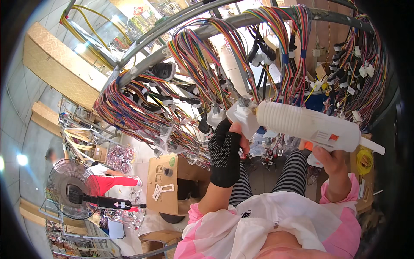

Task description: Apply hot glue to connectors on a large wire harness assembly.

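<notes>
My left hand [226, 153], in a black fingerless glove with pale dots, pinches a white plastic connector [243, 120] on the end of a wire bundle. In my bare right hand [331, 166] is a white hot glue gun [302, 121] with a ribbed barrel and an orange switch, the fingers wrapped round its handle by the orange trigger. Its nozzle end points left and lies right by the connector; whether they touch I cannot tell. From its back end sticks a white glue stick [371, 146]. Another white connector [215, 117] hangs beside my left fingertips.
Bundles of coloured wires [196, 56] hang from a curved metal rail [241, 20] ahead of me. To the left stand a cardboard box [161, 190] and a black fan [73, 190]. Beyond the fan is a person in red trousers [113, 183]. Yellow coiled wire [364, 159] lies at right.
</notes>
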Demonstrator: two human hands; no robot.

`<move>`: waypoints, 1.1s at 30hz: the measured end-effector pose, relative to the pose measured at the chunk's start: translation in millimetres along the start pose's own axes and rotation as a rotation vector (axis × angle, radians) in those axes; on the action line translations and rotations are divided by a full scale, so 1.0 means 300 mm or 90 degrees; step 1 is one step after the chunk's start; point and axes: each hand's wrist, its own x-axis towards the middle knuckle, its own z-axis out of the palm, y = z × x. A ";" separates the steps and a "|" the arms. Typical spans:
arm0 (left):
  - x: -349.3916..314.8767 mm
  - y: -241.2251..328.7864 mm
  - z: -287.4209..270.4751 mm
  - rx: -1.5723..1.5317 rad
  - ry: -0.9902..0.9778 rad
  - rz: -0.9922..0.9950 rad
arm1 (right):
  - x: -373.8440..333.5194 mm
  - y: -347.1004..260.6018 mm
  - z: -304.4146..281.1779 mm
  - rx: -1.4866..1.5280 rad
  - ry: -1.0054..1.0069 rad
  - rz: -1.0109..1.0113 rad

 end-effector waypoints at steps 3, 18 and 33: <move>0.000 -0.001 -0.001 0.008 0.013 -0.001 | -0.007 0.012 -0.001 -0.020 0.017 0.003; -0.003 0.002 0.010 -0.008 0.015 0.013 | -0.001 0.025 -0.009 -0.032 0.071 0.032; -0.012 -0.014 0.013 0.106 0.047 0.083 | -0.022 0.050 -0.019 0.063 0.032 -0.044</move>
